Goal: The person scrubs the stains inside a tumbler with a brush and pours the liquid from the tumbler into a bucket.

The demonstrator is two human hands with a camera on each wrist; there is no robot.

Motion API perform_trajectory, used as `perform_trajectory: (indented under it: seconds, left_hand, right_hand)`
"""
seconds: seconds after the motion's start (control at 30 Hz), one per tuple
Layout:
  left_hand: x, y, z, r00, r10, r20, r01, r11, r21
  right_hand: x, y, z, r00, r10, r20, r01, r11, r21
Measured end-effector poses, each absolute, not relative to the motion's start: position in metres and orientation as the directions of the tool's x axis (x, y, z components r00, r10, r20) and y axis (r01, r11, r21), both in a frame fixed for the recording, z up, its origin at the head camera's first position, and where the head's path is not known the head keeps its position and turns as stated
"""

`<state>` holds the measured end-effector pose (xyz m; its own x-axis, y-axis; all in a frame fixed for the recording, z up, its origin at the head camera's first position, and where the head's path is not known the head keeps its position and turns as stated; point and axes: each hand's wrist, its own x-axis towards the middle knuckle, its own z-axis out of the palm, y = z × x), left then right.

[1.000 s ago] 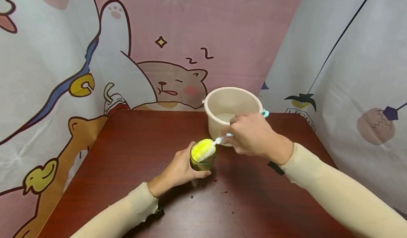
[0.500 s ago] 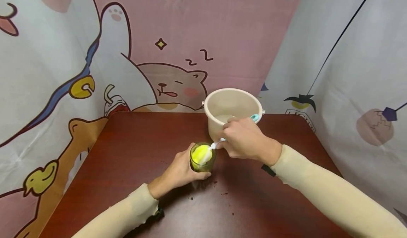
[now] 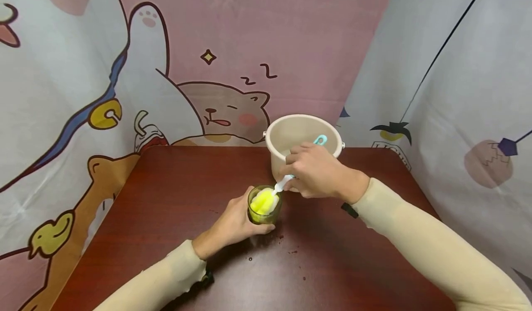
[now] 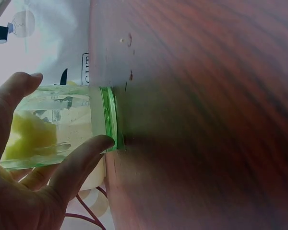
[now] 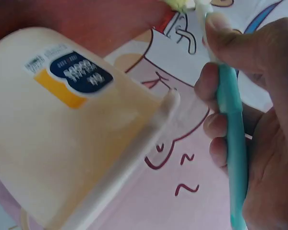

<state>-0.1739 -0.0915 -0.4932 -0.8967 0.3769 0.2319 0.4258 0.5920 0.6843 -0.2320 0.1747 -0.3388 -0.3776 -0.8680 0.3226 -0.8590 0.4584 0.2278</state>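
A clear greenish drinking glass (image 4: 79, 112) stands on the table, and my left hand (image 3: 237, 218) grips its side with thumb and fingers around it. Inside the glass sits the yellow and white sponge head (image 3: 264, 202) of a cup brush. My right hand (image 3: 317, 170) holds the brush by its white and teal handle (image 5: 232, 129), fingers curled round it and thumb along the white neck. The handle slants up from the glass toward the bucket, its looped teal end (image 3: 320, 139) showing above my knuckles. In the left wrist view the yellow sponge shows through the glass wall.
A cream bucket (image 3: 276, 156) stands behind my right hand, close to it, with a label (image 5: 79, 76) on its side. Small water drops lie on the dark red wooden table (image 3: 353, 265). Printed cartoon cloth (image 3: 316, 38) hangs behind and at both sides.
The brush head has sunk deeper into the glass and turned, showing another side. My right hand has shifted left, and its handle stands steeper. My left hand keeps its hold on the glass.
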Motion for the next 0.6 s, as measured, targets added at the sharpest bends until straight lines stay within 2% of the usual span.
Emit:
perform_trajectory:
  seconds: [0.17, 0.4, 0.6]
  left_hand:
    - [-0.173, -0.091, -0.492, -0.900, 0.371, 0.228, 0.419, 0.598, 0.683]
    - [-0.175, -0.092, -0.492, -0.899, 0.373, 0.227, 0.422, 0.606, 0.674]
    - [-0.175, -0.092, -0.493, -0.897, 0.379, 0.228, 0.426, 0.603, 0.675]
  right_hand:
    - [-0.245, 0.175, -0.324, -0.341, -0.887, 0.311, -0.898, 0.406, 0.172]
    - [-0.262, 0.174, -0.310, -0.375, -0.892, 0.253, -0.914, 0.401, 0.058]
    - [-0.268, 0.167, -0.312, -0.365, -0.912, 0.188, -0.924, 0.380, 0.048]
